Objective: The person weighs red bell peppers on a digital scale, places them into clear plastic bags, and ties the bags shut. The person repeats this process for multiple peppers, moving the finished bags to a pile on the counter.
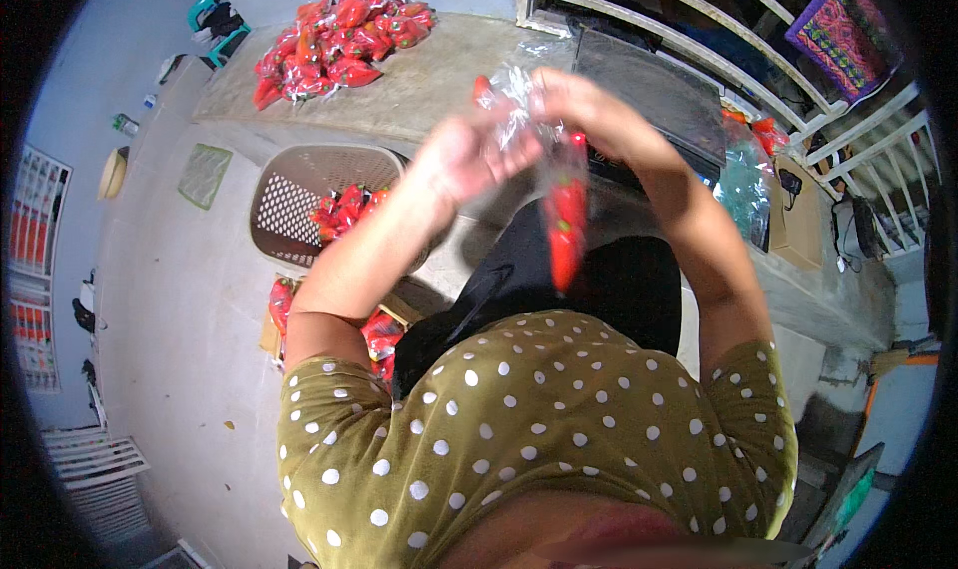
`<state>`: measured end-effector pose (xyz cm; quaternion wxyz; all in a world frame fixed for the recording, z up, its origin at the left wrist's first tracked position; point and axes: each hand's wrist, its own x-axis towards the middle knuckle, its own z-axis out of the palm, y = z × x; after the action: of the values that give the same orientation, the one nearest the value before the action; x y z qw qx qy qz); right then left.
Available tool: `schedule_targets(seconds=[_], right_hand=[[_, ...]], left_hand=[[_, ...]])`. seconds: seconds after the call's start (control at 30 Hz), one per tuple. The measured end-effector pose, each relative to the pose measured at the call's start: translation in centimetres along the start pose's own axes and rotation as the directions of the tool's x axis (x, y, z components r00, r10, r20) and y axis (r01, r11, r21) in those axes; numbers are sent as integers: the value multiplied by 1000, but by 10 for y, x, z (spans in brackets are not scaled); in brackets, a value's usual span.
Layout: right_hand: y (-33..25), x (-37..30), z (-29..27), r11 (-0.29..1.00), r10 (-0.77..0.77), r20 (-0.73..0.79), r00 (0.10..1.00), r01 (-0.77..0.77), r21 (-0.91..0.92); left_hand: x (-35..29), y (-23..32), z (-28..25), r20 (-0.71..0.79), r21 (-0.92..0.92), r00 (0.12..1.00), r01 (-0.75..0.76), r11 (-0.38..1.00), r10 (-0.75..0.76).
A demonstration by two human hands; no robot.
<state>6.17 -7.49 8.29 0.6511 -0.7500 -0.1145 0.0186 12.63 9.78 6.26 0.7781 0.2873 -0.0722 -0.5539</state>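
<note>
A clear plastic bag of red peppers (pixel 566 232) hangs in front of my dark-clothed lap, long and narrow, smeared by motion. Its crumpled, shiny upper part (pixel 514 105) is bunched between my two hands. My left hand (pixel 474 155) has its palm turned up and its fingers curled at the bunched plastic. From the other side, my right hand (pixel 579 105) bends over and grips the plastic, fingers closed. A bit of red shows just above my left fingers; whether it is in the same bag I cannot tell.
A heap of bagged red peppers (pixel 344 40) lies on the concrete ledge (pixel 449 60). On the floor, a beige plastic basket (pixel 284 170) holds more bags. Other red bags (pixel 382 334) lie near my left elbow. A dark flat-topped box (pixel 639 90) stands beyond my right hand, beside white railings (pixel 689 10).
</note>
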Motion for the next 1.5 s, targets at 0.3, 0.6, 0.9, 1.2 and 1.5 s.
schedule_targets(seconds=[0.3, 0.6, 0.9, 1.2, 1.5], right_hand=[[27, 153, -57, 978, -176, -313, 933, 130, -163], [190, 127, -36, 919, 296, -322, 899, -177, 351], [221, 90, -37, 279, -221, -390, 894, -326, -903], [229, 118, -45, 155, 134, -447, 885, -464, -872], [116, 48, 13, 625, 411, 245, 878, -467, 626]], left_hand=[[37, 118, -45, -97, 500, 650, -623, 602, 754], [65, 23, -173, -188, 882, 548, -271, 386, 815], [41, -45, -189, 101, 980, 599, 76, -182, 794], [56, -19, -150, 50, 995, 502, -95, -3, 863], [64, -6, -140, 31, 971, 523, -219, 99, 852]])
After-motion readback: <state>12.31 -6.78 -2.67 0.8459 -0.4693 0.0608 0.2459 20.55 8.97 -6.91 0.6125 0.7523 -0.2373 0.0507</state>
